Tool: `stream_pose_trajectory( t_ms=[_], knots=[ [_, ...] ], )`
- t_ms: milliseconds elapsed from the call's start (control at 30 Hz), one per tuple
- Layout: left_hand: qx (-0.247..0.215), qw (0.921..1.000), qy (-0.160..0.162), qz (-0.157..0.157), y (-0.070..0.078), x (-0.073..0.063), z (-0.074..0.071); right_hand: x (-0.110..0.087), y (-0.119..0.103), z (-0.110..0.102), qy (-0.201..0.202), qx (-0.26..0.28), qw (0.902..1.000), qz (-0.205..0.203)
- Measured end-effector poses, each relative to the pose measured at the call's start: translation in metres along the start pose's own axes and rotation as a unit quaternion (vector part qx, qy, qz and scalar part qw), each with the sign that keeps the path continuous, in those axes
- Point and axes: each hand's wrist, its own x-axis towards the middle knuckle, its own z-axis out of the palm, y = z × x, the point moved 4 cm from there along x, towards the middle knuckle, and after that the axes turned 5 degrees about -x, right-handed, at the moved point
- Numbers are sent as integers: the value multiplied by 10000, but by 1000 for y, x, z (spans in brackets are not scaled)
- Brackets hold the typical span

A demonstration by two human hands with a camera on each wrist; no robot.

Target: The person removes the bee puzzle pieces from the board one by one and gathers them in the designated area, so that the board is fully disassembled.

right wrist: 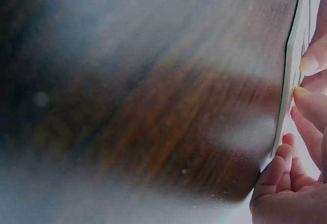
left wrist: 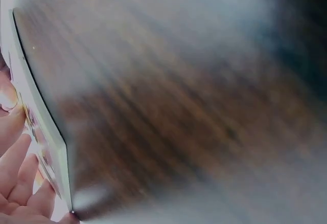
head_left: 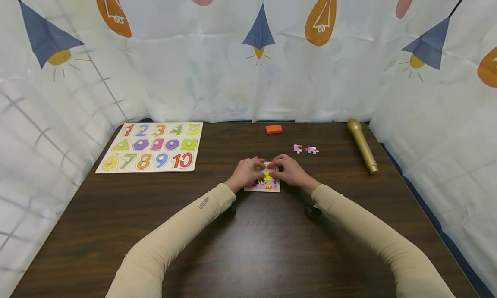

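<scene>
Head view: the puzzle (head_left: pixel 259 187) lies about midway between the left and right edges of the desk (head_left: pixel 264 246), in from the far edge. The left hand (head_left: pixel 247 173) and right hand (head_left: pixel 290 170) grasp its opposite sides with bent fingers; whether either pinches a separate piece is hidden. Step in hand, as judged: seating pieces in the puzzle. The next move calls for alignment, then light, even finger pressure. Two loose pieces (head_left: pixel 312 150) lie beyond the right hand. An orange block (head_left: pixel 274 129) lies near the far edge. A gold microphone (head_left: pixel 362 146) lies by the far right corner; a number board (head_left: pixel 130 149) lies at the far left corner. Readable markings: numerals 1 to 10 on the number board; apparently "Let's slim" on the left sleeve (head_left: pixel 174 233).
</scene>
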Motion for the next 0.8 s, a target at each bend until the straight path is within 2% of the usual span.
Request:
stream_pose_trajectory(
  t_ms=[333, 800],
  knots=[
    [-98, 9997, 20, -217, 3, -1, -2, 0, 0, 1, -35, 87, 9999, 47],
    [-165, 9996, 15, -239, 6, -3, -3, 0, -4, 0, -95, 69, 9999, -99]
  ],
)
